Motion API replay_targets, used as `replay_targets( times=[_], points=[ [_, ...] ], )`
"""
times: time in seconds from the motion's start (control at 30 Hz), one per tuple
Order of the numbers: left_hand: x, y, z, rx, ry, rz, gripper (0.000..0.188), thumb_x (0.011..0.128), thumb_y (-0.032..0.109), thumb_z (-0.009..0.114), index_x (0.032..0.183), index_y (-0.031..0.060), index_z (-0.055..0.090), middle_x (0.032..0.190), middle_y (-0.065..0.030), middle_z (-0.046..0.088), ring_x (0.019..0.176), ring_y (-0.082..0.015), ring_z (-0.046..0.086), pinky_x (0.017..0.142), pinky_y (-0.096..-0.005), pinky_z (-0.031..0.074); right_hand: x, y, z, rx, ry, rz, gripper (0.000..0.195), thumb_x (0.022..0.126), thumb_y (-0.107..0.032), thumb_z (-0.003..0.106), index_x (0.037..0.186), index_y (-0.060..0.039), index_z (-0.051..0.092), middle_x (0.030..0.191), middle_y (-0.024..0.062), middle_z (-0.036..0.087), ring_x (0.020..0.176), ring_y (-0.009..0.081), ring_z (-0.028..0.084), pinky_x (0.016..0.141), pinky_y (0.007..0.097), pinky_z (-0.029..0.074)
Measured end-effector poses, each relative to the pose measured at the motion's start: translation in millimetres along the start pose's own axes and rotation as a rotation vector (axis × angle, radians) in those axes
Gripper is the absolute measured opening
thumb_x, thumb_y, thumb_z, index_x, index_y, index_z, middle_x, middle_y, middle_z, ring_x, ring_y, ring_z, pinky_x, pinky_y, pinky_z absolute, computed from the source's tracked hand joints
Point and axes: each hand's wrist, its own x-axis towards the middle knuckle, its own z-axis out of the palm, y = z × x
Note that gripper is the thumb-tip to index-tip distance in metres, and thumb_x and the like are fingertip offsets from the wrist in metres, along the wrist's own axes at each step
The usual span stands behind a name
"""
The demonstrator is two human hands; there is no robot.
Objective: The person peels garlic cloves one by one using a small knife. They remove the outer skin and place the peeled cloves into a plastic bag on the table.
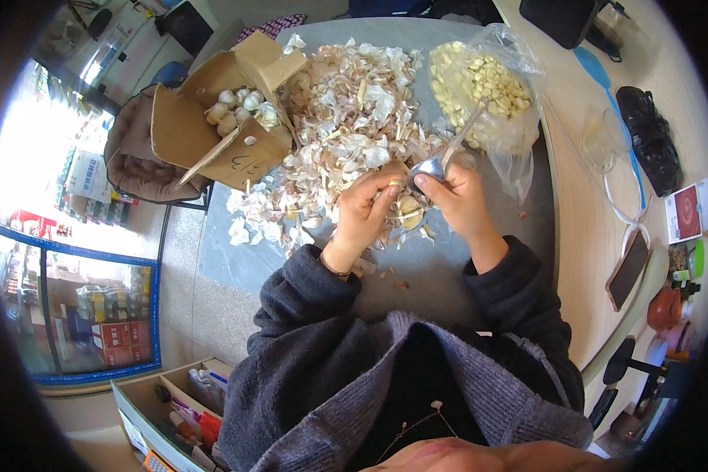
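My left hand [366, 203] pinches a garlic clove [395, 183] between thumb and fingertips. Just right of it, my right hand [457, 194] holds a metal tool with a broad shiny end [429, 171] and a long handle pointing up and away; its exact kind is unclear. Below the hands lies a partly broken garlic bulb [410, 212]. A large heap of garlic skins [360, 106] spreads over the grey table [230, 253]. Peeled cloves [495, 82] fill a clear plastic bag [522, 171] at the back right. Whole garlic bulbs [236, 109] sit inside an open cardboard box [253, 156] at the back left.
A wooden counter [578, 236] along the right carries a glass cup [602, 141], a blue fly swatter [593, 68], a black plastic bag [649, 138] and a phone [627, 270]. A brown cushioned seat [130, 153] stands left of the box. An open drawer [171, 377] is at lower left.
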Motion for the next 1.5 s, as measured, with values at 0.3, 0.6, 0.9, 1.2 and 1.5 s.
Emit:
replay_targets(
  times=[0.3, 0.6, 0.9, 1.2, 1.5],
  points=[
    [5.7, 15.8, -1.3, 0.330, -0.015, 0.147, 0.018, 0.076, 0.001, 0.060, 0.094, 0.0016, 0.060, 0.080, -0.0117, 0.059, 0.069, -0.0265, 0.058, 0.061, -0.0322, 0.047, -3.4, -1.8, 10.5, -0.268, 0.023, -0.157, 0.015, 0.078, -0.013, 0.065, 0.085, -0.0006, 0.062, 0.071, 0.0076, 0.060, 0.062, 0.0136, 0.054, 0.057, 0.0259, 0.042],
    [2.2, 14.6, -1.9, 0.532, -0.054, 0.238, 0.020, 0.075, 0.001, 0.059, 0.095, 0.0024, 0.058, 0.080, -0.0122, 0.058, 0.069, -0.0299, 0.058, 0.061, -0.0364, 0.048, -5.0, 4.9, 12.0, -0.421, 0.099, -0.203, 0.017, 0.076, -0.014, 0.067, 0.076, 0.0005, 0.058, 0.068, 0.0129, 0.056, 0.058, 0.0207, 0.053, 0.054, 0.0305, 0.041],
    [-0.7, 8.5, -0.3, 0.013, -0.001, -0.141, 0.014, 0.080, 0.005, 0.059, 0.094, 0.0001, 0.059, 0.077, -0.0077, 0.061, 0.069, -0.0169, 0.058, 0.060, -0.0246, 0.046, 3.6, 20.8, -0.3, -0.361, 0.289, -0.162, 0.018, 0.078, -0.011, 0.065, 0.070, 0.0014, 0.053, 0.059, 0.0030, 0.052, 0.054, 0.0060, 0.041, 0.049, 0.0249, 0.035],
    [1.7, 0.1, -0.3, -0.908, 0.022, -0.526, 0.013, 0.090, 0.011, 0.049, 0.098, 0.0011, 0.054, 0.077, -0.0021, 0.057, 0.053, -0.0025, 0.040, 0.047, -0.0148, 0.033, 3.1, 11.3, 6.7, 0.144, 0.038, 0.044, 0.014, 0.085, -0.011, 0.058, 0.092, 0.0009, 0.060, 0.082, -0.0016, 0.059, 0.071, 0.0026, 0.049, 0.063, 0.0185, 0.040],
    [0.3, -1.2, -0.2, -1.272, -0.070, -0.651, 0.011, 0.090, 0.010, 0.048, 0.095, 0.0023, 0.053, 0.076, -0.0040, 0.056, 0.055, -0.0043, 0.041, 0.046, -0.0144, 0.033, -2.9, 7.6, 6.3, 0.191, -0.009, -0.002, 0.011, 0.086, -0.010, 0.056, 0.090, 0.0002, 0.059, 0.082, -0.0012, 0.060, 0.071, 0.0029, 0.050, 0.062, 0.0188, 0.041]
  ],
)
